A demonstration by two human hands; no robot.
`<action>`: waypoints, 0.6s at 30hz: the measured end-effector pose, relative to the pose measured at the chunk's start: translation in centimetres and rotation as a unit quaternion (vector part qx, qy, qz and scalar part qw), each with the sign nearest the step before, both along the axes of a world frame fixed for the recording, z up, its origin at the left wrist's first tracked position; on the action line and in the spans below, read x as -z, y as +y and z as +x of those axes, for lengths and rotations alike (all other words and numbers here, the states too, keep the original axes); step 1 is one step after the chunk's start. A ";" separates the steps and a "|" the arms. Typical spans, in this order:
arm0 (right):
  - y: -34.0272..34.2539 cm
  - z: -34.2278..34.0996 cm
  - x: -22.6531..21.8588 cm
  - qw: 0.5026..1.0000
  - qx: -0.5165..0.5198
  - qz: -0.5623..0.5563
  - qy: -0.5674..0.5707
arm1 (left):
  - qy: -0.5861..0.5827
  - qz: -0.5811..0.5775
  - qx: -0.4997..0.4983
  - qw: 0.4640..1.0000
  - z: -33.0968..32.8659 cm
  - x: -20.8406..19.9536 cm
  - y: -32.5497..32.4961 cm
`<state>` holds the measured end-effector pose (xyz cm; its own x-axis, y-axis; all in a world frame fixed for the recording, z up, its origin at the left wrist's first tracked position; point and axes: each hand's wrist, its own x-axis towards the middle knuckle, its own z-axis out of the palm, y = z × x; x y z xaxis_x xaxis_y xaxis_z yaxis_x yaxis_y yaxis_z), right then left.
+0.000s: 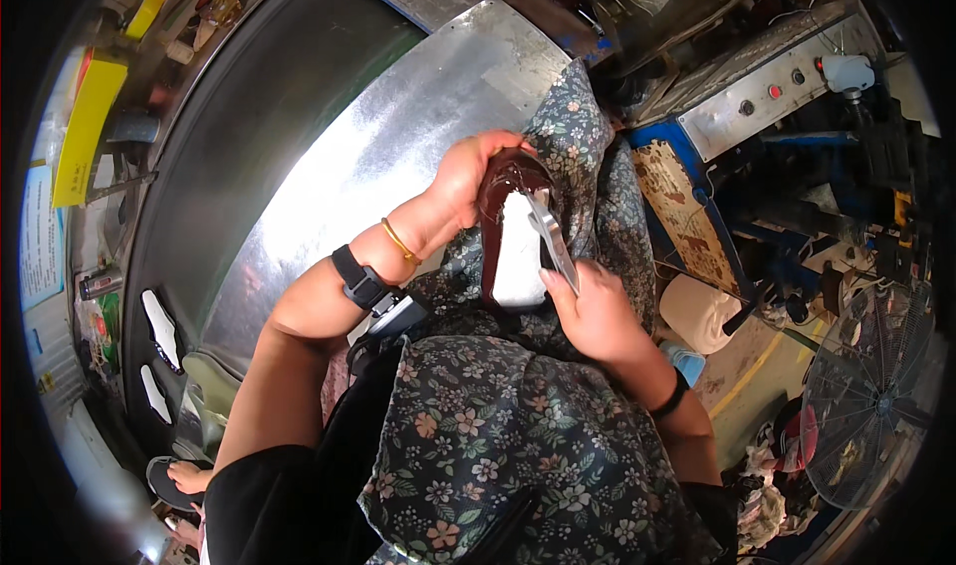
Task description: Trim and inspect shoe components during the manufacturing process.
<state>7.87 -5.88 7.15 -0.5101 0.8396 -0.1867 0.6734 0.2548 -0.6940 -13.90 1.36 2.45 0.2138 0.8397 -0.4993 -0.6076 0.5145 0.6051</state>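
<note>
- Metal counter (pixel 398 117): bright and bare-surfaced, spreading to the person's left and ahead; its far right corner lies near the patterned cloth.
- Black belt-like surface (pixel 239 117): runs along the counter's left edge.
- Floral apron (pixel 518 436): dark, covers the person's lap; more of the patterned cloth rises beside the counter's right edge.
- Round fan (pixel 866 406): well apart, to the right; a metal control panel (pixel 767 87) with buttons sits ahead of it; a pale roll (pixel 695 313) lies between the fan and the apron.
- Dark-red shoe (pixel 490 231): above the apron, just beside the counter's right edge; its white underside faces up.
- Left hand (pixel 463 177): wrapped around the shoe's far end, gripping it.
- Right hand (pixel 597 311): closed around the handles of the metal pincers.
- Two white sole-shaped pieces (pixel 159 328): on the black surface, near its near end.
- Metal pincers (pixel 550 228): head against the shoe near its far end; whether they bite material, I cannot tell.
</note>
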 end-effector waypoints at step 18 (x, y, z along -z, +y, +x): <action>7.1 0.6 -2.8 0.931 -0.035 -0.343 0.120 | 0.228 0.170 -0.012 0.959 -1.2 -2.0 -2.1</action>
